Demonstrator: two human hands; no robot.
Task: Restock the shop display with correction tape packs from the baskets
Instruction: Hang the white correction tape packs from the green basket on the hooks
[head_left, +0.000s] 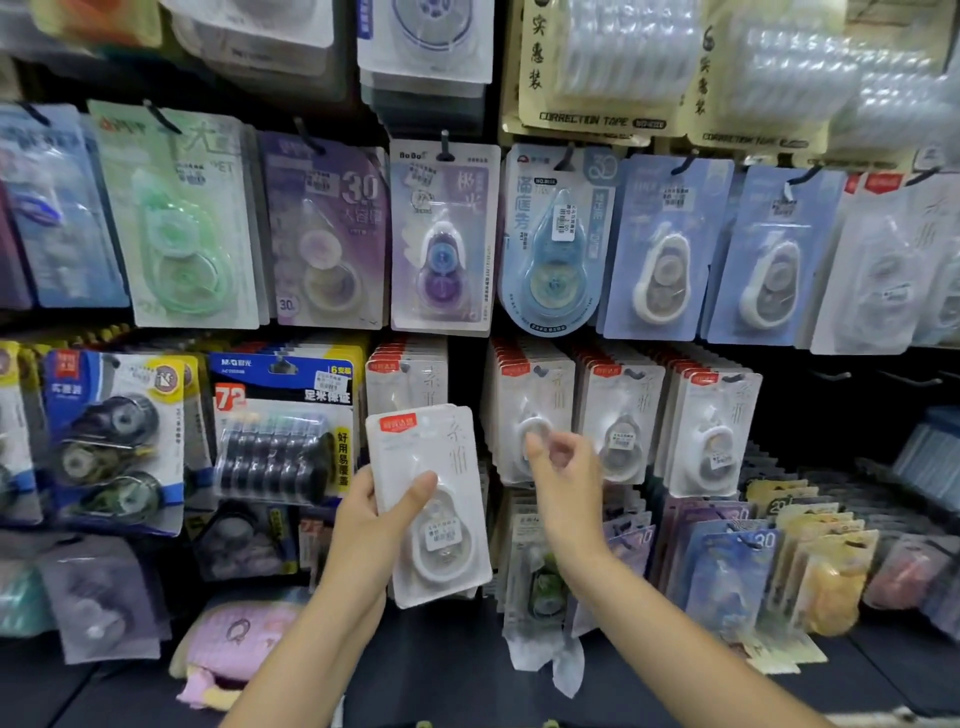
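**White pack in the left grip, right grip loose at the pegs**

Our left hand (374, 514) holds a small stack of white correction tape packs (428, 499), the grip closed with the thumb across the front blister and the fingers behind. The stack stands upright, slightly tilted, in front of the middle row of the display wall (467, 358), just below a peg of matching white packs (408, 379). Our right hand (563, 470) is raised beside it, its grip narrow and holding nothing, thumb and curled fingers close together just in front of the next peg of white packs (530, 410). Two more pegs of the same white packs (670, 415) hang to the right of that.

The wall is dark, hung in rows with blister cards. In the row above we see a green pack (182, 223), a purple pack (327, 234) and pale blue packs (665, 249). Toward the left edge of the middle row hangs a blue multi-pack marked 72 (283, 426). Along the lower right, purple and yellow packs (779, 566) stand in leaning rows. The edges of the view are blurred.
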